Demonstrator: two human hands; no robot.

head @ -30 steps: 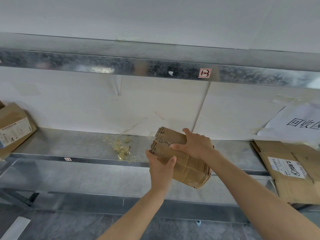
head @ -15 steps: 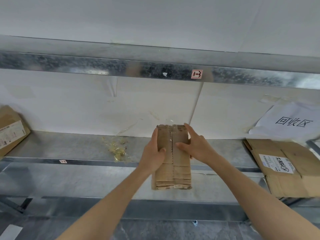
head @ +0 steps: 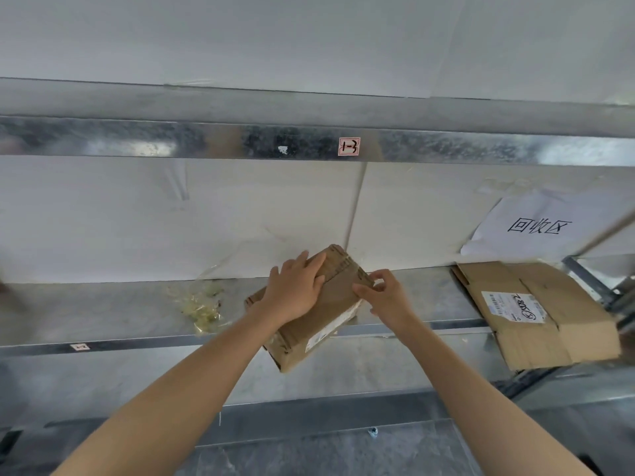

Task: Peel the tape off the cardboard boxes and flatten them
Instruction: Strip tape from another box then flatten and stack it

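A small brown cardboard box (head: pixel 323 317) lies tilted on the metal shelf (head: pixel 103 314), its near corner hanging over the front edge. A white label shows on its right side. My left hand (head: pixel 293 290) rests on the box's top face, with the fingers stretched toward the far end. At the box's right edge, my right hand (head: pixel 385 297) pinches with curled fingers. I cannot tell whether it has tape or only cardboard between them.
A flattened cardboard box (head: pixel 536 314) with a white shipping label lies on the shelf at right, below a paper sign (head: pixel 539 225) on the white wall. A crumpled wad of clear tape (head: pixel 201 304) sits left of my hands. The upper shelf beam (head: pixel 240 142) runs overhead.
The box has gone from upright between both hands to tilted down onto the shelf. My left hand has moved onto its top. My right hand has shifted to its right edge.
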